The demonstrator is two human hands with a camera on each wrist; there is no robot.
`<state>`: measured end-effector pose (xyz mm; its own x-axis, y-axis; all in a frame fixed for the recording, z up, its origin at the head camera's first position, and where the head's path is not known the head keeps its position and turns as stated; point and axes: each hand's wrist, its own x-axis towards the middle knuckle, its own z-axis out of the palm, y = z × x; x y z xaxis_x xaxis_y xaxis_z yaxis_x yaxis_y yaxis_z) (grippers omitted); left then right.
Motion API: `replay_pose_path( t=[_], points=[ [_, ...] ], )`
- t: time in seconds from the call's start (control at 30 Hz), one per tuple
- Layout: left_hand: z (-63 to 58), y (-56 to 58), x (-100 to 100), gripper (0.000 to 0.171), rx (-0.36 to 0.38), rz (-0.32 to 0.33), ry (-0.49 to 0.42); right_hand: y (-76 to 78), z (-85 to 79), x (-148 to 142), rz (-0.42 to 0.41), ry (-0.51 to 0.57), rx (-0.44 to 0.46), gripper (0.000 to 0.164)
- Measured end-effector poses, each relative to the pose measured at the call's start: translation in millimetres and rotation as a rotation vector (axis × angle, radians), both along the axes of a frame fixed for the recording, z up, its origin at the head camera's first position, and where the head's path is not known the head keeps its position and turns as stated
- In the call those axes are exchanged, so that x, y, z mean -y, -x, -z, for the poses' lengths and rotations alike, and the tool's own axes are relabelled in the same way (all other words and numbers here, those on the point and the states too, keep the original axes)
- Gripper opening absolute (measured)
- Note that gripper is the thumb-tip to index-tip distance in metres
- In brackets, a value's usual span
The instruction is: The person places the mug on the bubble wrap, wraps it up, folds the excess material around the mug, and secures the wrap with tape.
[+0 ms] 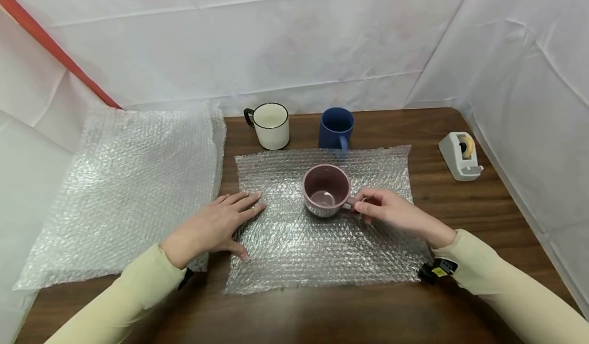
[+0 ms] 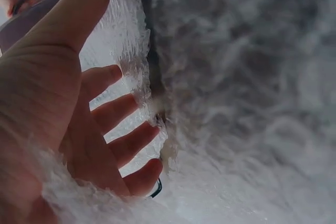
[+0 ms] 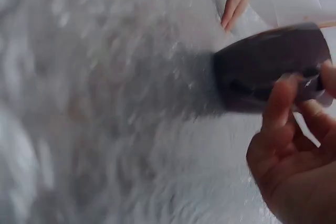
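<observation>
Head: mauve mug (image 1: 326,188) (inside wrap (image 1: 299,254) edges)

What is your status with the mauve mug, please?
Right grip pinching handle; left grip spread at edge of bubble wrap. Mauve mug upright over wrap. Blue mug just beyond; nothing visibly blocking.

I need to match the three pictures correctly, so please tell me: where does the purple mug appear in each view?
Head: the purple mug is slightly right of and below the centre.
Left wrist: upper left edge, only partly visible.
Right wrist: right side, above mid-height.
Shared landmark: the bubble-wrap sheet beneath it.
</observation>
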<state>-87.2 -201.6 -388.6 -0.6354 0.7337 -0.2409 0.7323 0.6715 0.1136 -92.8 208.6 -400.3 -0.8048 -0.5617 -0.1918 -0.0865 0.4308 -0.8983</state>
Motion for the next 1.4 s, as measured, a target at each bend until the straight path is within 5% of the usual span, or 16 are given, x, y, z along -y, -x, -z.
replay_pose_path(
  t=[0.2,0.37,0.5,0.7,0.87,1.13,1.4],
  points=[
    [2.5,9.8,7,0.113,0.1,-0.031,-0.062,6.6,13.2,-4,0.013,-0.032,-0.12,0.018],
    [1.2,31.1,14,0.091,0.22,-0.088,-0.273,16.7,15.0,-7,-0.045,-0.005,-0.052,0.032],
    [-8.7,51.1,22,0.072,0.18,-0.125,-0.4,23.9,12.7,-8,-0.102,-0.029,-0.007,0.044],
    [-22.0,78.7,30,0.074,0.067,-0.324,-0.387,30.7,10.3,-9,-0.147,-0.04,0.096,0.05],
    [-19.6,91.7,30,0.066,0.167,-0.455,-0.376,33.6,7.9,-8,-0.16,-0.043,0.136,0.051],
    [-24.1,95.9,23,0.027,0.14,-0.433,-0.4,34.0,-2.4,-6,-0.212,-0.124,0.084,0.047],
    [-35.5,88.7,11,0.016,0.126,-0.379,-0.463,40.0,-15.6,-4,-0.304,-0.22,0.05,0.049]
  ],
)
